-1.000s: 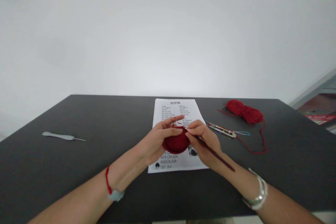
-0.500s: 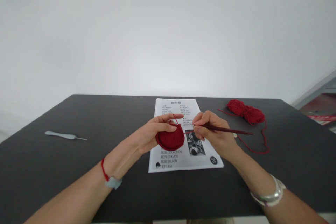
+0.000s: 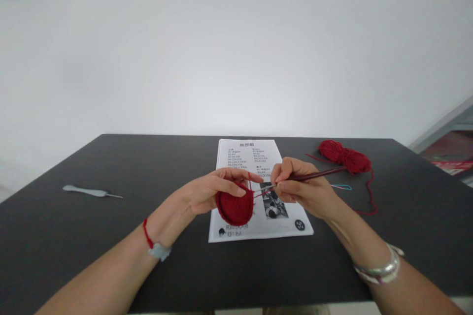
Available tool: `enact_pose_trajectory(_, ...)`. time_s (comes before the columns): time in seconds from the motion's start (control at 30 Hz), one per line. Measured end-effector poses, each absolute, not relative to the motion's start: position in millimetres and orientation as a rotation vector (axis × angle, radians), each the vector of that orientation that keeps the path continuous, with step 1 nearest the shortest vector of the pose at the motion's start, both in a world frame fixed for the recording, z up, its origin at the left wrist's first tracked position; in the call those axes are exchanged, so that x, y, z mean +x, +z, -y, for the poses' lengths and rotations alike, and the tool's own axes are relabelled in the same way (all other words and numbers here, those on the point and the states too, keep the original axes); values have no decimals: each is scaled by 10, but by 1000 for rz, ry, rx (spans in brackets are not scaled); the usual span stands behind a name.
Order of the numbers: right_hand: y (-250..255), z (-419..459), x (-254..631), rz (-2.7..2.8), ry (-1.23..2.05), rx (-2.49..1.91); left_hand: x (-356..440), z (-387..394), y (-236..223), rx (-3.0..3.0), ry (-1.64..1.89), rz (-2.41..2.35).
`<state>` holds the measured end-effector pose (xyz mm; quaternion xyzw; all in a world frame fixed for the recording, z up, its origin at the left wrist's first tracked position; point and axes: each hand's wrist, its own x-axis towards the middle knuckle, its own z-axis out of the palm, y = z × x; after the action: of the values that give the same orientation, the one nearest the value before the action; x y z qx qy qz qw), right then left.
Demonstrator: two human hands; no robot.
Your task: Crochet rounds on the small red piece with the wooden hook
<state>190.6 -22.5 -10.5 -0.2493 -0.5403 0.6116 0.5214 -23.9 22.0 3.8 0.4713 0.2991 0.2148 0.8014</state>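
Between thumb and fingers, my left hand [image 3: 218, 188] pinches a round, dark red crocheted piece [image 3: 235, 206] by its upper edge. A strand of red yarn rises from the piece to my left forefinger. My right hand [image 3: 301, 184] grips a crochet hook [image 3: 314, 175] with a dark reddish-brown handle, its fingers close to the metal shaft. The hook's thin tip points left and meets the right edge of the crocheted piece; whether it sits inside a stitch I cannot tell. Both hands are above a printed pattern sheet [image 3: 244, 157].
A skein of red yarn [image 3: 343, 156] lies at the back right, its strand trailing toward my right hand. A small blue looped item [image 3: 343, 187] shows beside that hand. On the left of the black table [image 3: 155, 172] lies a grey-handled crochet hook [image 3: 86, 191].
The crocheted piece has shifted slightly left and down in my left hand. The hook's handle has tilted up at its right end, and the blue looped item has come into view.
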Motion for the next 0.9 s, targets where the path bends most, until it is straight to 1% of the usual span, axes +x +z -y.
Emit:
enact_pose_trajectory(0.07,-105,221,1872,1172,1547,-585,-198,-198,32,1089,545,-663)
enact_pose_trajectory(0.13,-125,216,1829,1053,1603,-579,-130,-165,17,1187,712,-709)
enact_pose_trajectory(0.2,-161,212,1778,968,1616,-567,-53,-126,-9,1245,886,-766)
enact_pose_trajectory(0.27,-203,211,1726,914,1577,-549,17,-87,-38,1252,973,-800)
enact_pose_trajectory(0.37,-254,212,1680,869,1498,-555,76,-42,-65,1203,963,-793)
enact_pose_trajectory(0.5,-278,207,1699,868,1488,-554,80,-14,-44,1107,918,-769)
enact_pose_trajectory(0.73,-237,221,1726,917,1487,-495,48,-7,4,1174,1031,-816)
enact_pose_trajectory(0.9,-247,232,1747,1107,1291,-530,47,-17,3,1233,1032,-857)
